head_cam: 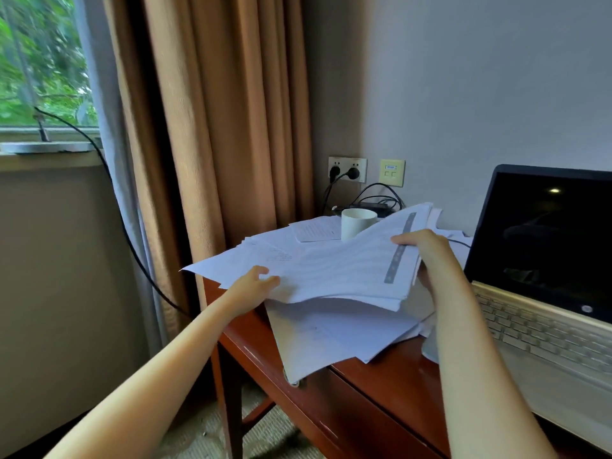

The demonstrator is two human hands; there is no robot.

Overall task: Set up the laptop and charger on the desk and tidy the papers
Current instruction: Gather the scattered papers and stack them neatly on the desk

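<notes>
A loose pile of white papers (334, 270) is lifted off the left end of the wooden desk (390, 369). My right hand (427, 253) grips its right edge, thumb on top. At the pile's near left edge my left hand (255, 286) holds the sheets, with its fingers partly under them. More sheets (331, 336) lie below, hanging over the desk's front edge. The open laptop (543, 279), screen dark, stands on the right. The black charger brick (371, 207) with its cables lies at the back, under a wall socket (347, 168) with two plugs in it.
A white mug (356, 221) stands behind the lifted papers, close to them. Brown curtains (215, 127) hang left of the desk. A black cable (126, 226) runs down from the window sill. The floor below is carpeted.
</notes>
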